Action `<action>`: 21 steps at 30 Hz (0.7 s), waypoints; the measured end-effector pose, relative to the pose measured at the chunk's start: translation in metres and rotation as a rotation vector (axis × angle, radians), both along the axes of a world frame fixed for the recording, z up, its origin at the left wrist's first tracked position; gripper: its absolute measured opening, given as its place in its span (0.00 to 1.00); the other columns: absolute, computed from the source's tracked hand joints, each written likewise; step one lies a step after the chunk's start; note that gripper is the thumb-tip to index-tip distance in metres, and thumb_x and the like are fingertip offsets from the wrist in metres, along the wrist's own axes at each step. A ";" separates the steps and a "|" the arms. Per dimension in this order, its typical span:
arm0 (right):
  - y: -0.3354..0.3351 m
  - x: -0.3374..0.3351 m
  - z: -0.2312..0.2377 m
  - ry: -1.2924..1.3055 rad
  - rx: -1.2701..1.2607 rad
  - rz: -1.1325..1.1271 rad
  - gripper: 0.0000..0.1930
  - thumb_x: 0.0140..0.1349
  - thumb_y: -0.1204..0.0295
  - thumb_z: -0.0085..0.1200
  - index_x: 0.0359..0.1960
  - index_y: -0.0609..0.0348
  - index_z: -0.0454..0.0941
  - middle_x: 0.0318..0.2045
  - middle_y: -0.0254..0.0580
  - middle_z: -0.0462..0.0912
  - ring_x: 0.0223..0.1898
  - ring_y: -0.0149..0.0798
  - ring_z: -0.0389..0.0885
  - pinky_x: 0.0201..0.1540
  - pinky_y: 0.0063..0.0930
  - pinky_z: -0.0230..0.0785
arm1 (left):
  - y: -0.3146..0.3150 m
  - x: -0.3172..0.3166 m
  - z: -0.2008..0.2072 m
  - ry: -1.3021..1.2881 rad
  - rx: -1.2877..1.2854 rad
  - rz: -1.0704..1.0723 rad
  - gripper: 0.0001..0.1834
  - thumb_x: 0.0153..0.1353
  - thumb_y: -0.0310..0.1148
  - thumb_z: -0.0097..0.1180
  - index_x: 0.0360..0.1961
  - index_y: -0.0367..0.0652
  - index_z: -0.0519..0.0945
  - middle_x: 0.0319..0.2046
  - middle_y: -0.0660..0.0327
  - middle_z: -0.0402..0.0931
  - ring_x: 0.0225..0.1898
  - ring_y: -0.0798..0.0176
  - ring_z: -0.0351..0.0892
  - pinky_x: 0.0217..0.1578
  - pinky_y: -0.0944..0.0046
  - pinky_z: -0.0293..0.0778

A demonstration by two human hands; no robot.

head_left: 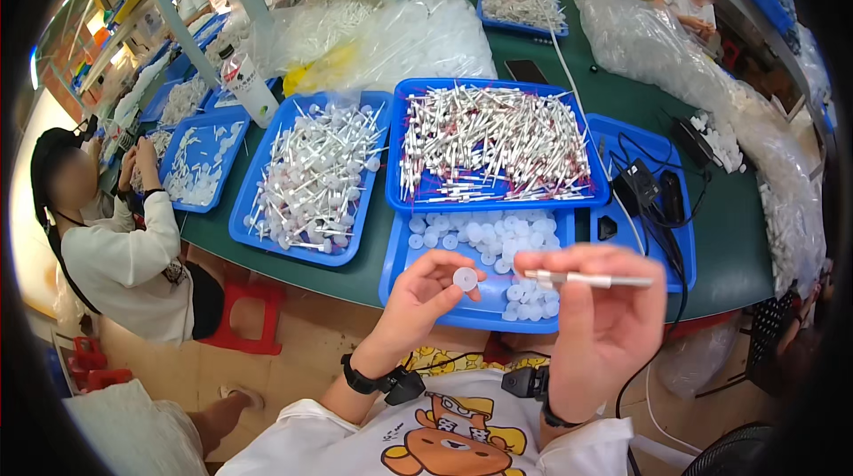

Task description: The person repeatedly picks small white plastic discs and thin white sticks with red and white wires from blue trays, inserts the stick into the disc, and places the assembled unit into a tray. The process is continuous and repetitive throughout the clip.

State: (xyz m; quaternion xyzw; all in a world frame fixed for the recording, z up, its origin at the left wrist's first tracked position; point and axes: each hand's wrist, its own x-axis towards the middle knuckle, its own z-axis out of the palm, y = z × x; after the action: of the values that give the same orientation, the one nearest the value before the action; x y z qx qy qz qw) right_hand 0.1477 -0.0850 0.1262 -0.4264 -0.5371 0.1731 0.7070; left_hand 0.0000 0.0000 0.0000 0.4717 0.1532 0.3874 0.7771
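A small translucent white disc [465, 279] with a centre hole sits pinched between the fingertips of my left hand [419, 295]. My right hand [613, 320], a little blurred, holds a thin white rod [609, 280] level, its greyish end toward the left hand. The rod and the disc are apart. Just beyond my hands, a blue tray [388, 276] contains many loose discs [484, 232]. A second blue tray [498, 206] overlaps its far part and is heaped with white rods [493, 138] showing bits of red.
Left of these, a blue tray [238, 225] holds rods with discs on them [311, 178]. A right-hand tray [689, 249] carries black adapters and cables [635, 183]. A bottle [249, 89], phone [526, 72] and plastic bags [435, 32] lie farther back. Another person [133, 245] works at left.
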 end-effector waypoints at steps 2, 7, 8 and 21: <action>-0.014 -0.005 -0.022 0.164 -0.066 -0.024 0.10 0.74 0.78 0.48 0.51 0.64 0.62 0.43 0.60 0.81 0.43 0.52 0.88 0.43 0.46 0.87 | -0.004 -0.002 0.009 -0.049 0.010 -0.037 0.18 0.70 0.29 0.60 0.59 0.38 0.73 0.54 0.53 0.79 0.53 0.60 0.80 0.57 0.57 0.76; -0.027 -0.002 -0.073 0.216 -0.096 0.003 0.11 0.73 0.83 0.45 0.52 0.64 0.59 0.46 0.64 0.80 0.47 0.55 0.87 0.50 0.46 0.85 | -0.017 0.005 -0.003 -0.076 -0.028 -0.107 0.19 0.69 0.26 0.62 0.58 0.37 0.73 0.53 0.54 0.79 0.54 0.60 0.80 0.57 0.58 0.76; -0.025 -0.004 -0.078 0.200 -0.088 -0.041 0.10 0.74 0.80 0.46 0.52 0.64 0.60 0.45 0.62 0.81 0.46 0.54 0.87 0.48 0.47 0.87 | -0.018 0.005 -0.004 -0.073 -0.035 -0.132 0.19 0.69 0.26 0.62 0.58 0.37 0.73 0.53 0.55 0.78 0.54 0.60 0.80 0.57 0.58 0.76; -0.025 0.005 -0.099 0.176 -0.108 -0.087 0.11 0.76 0.75 0.47 0.51 0.63 0.59 0.43 0.60 0.79 0.42 0.55 0.88 0.44 0.48 0.88 | -0.020 0.013 -0.015 -0.031 -0.044 -0.150 0.19 0.68 0.24 0.62 0.58 0.35 0.75 0.54 0.56 0.77 0.55 0.63 0.78 0.58 0.60 0.73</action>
State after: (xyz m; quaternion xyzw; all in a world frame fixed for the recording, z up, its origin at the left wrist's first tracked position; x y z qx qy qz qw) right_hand 0.1527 -0.1102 0.0271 -0.4701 -0.4438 0.2079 0.7341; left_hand 0.0134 -0.0195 -0.0145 0.4585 0.1138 0.3319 0.8165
